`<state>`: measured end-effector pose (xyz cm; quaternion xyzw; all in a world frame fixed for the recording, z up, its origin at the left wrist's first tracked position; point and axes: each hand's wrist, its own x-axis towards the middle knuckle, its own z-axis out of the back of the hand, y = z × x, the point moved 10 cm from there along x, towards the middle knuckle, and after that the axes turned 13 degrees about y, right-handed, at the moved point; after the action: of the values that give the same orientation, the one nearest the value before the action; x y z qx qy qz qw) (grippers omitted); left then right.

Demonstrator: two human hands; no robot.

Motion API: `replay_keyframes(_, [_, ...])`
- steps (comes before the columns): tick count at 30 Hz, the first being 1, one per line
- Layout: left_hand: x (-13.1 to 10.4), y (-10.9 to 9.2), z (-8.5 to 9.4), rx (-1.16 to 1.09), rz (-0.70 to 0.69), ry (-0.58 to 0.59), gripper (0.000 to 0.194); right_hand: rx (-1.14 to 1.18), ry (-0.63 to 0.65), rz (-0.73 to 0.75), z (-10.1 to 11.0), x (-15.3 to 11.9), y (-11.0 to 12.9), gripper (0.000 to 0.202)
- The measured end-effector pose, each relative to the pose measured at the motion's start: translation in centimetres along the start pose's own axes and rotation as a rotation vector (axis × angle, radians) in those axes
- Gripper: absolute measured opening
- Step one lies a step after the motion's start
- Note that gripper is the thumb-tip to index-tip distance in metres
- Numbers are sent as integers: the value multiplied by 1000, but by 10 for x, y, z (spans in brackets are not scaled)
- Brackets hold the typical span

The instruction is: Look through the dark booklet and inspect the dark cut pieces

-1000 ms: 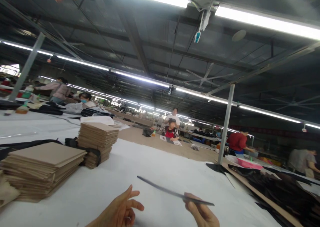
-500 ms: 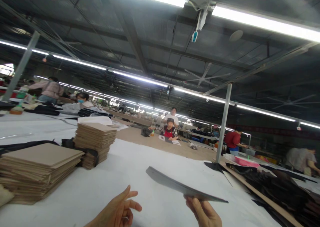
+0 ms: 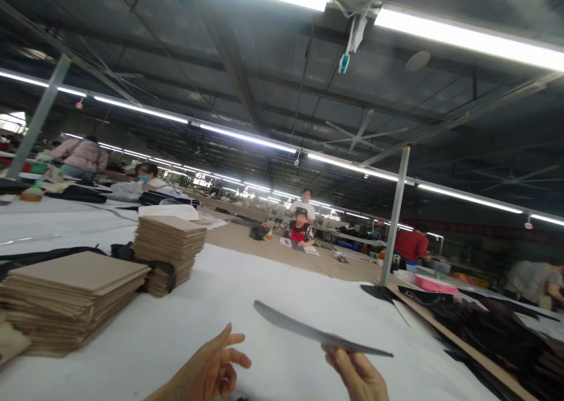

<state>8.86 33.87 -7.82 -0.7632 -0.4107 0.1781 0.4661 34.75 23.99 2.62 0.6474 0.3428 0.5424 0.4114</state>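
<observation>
My right hand (image 3: 355,371) pinches a thin dark grey sheet (image 3: 304,329) near its right end. The sheet is seen almost edge-on above the white table surface (image 3: 247,283), its far end reaching left. My left hand (image 3: 215,360) is held apart from the sheet, fingers loosely curled and spread, with nothing in it. Left of that hand lies a low stack of brown cardboard pieces (image 3: 79,277). Behind it stands a taller stack of brown cardboard pieces (image 3: 171,236), with black material against its base.
A metal post (image 3: 395,219) rises at the table's right. Dark material (image 3: 502,330) is heaped at the right, near a pink tray (image 3: 434,284). Across the table a person in a red apron (image 3: 299,230) sits with another person behind. A bottle (image 3: 32,190) stands far left.
My right hand and the sheet have shifted slightly left, and the sheet's left end has dipped a little. My left hand keeps nearly the same pose.
</observation>
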Motion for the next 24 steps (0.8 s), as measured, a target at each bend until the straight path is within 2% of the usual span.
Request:
replay_keyframes(5, [-17,-23,-23,-11,-20,77,71,-242,163,47,-12,-1,11,41])
replay_keyframes(10, [-22,-25,-32,52,38,153,59,-315,355,169,-28,-2,19,32])
replay_keyframes(16, [-27,-30,-35,148,5,101,32,-333,456,78,-39,-27,29,28])
replay_keyframes(20, [-36,-34,-45,244,58,76,36,-440,534,2,-37,-54,30,24])
replay_keyframes(24, [-45,-25,-56,427,169,122,34,-524,574,-71,-25,-77,19,23])
